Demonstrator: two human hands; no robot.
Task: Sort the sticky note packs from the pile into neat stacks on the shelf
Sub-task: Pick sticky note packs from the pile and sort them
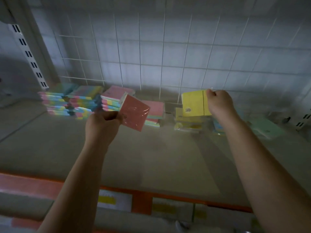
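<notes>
**Hands hold one pack each above the shelf**

Left hand [102, 126] is closed around the lower corner of a pink sticky note pack [134, 113], which is wrapped in shiny film and is held tilted above the shelf [151, 157]. By the right hand [220, 105] a yellow sticky note pack [195, 105] is pinched at its right edge, with the fingers curled; a small white label with dark print is seen on its lower left part. This pack is held upright, just above a low pile of yellowish packs [186, 123] on the shelf.

Behind the pink pack, neat stacks of pastel packs [70, 103] are placed at the back left of the shelf, striped in pink, yellow, blue and green. One more stack with a pink top [154, 113] is seen between the two hands. To the right of the pile, a pale green pack [265, 130] lies flat, but it is blurred.

A white wire grid [151, 56] is standing behind the shelf, before a tiled wall. An orange strip [168, 197] with price labels runs along the front edge of the shelf.
</notes>
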